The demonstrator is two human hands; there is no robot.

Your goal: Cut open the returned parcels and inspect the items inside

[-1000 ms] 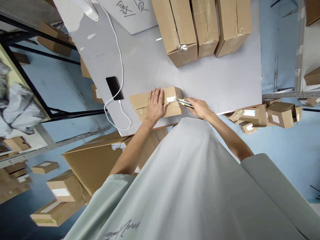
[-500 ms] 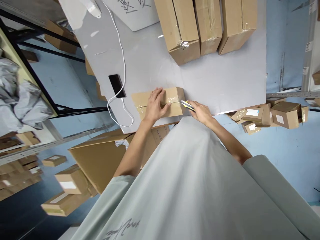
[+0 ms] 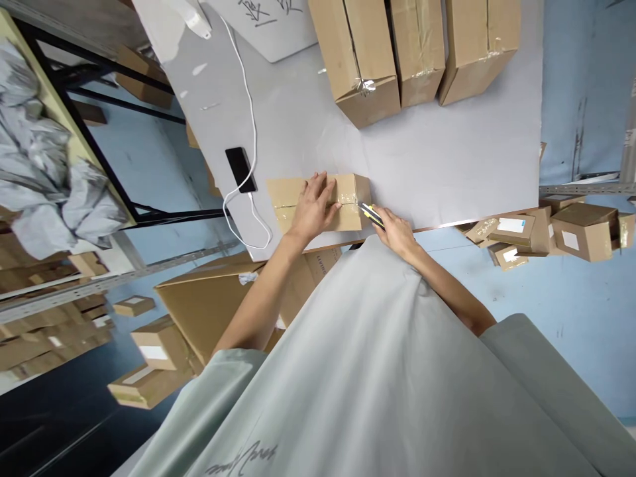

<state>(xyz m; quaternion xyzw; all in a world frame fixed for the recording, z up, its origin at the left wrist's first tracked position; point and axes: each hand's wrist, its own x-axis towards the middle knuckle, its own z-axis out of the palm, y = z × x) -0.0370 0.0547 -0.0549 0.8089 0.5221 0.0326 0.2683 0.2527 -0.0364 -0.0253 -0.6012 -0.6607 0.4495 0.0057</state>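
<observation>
A small taped cardboard box (image 3: 348, 195) lies near the front edge of the white table (image 3: 447, 165). My left hand (image 3: 313, 209) rests flat on top of it, fingers stretched out, pressing it down. My right hand (image 3: 395, 228) is closed around a yellow and black utility knife (image 3: 370, 213), whose tip meets the box's right end at the taped seam.
Three larger cardboard boxes (image 3: 402, 53) stand at the back of the table. A black phone (image 3: 240, 169) with a white cable (image 3: 251, 126) lies to the left. A big open carton (image 3: 213, 301) sits below the table edge. Small boxes (image 3: 546, 232) lie on the blue floor and on shelving at left.
The box has turned under my left hand so its white label no longer shows. My right hand with the knife stays at the box's right end, drawn slightly nearer.
</observation>
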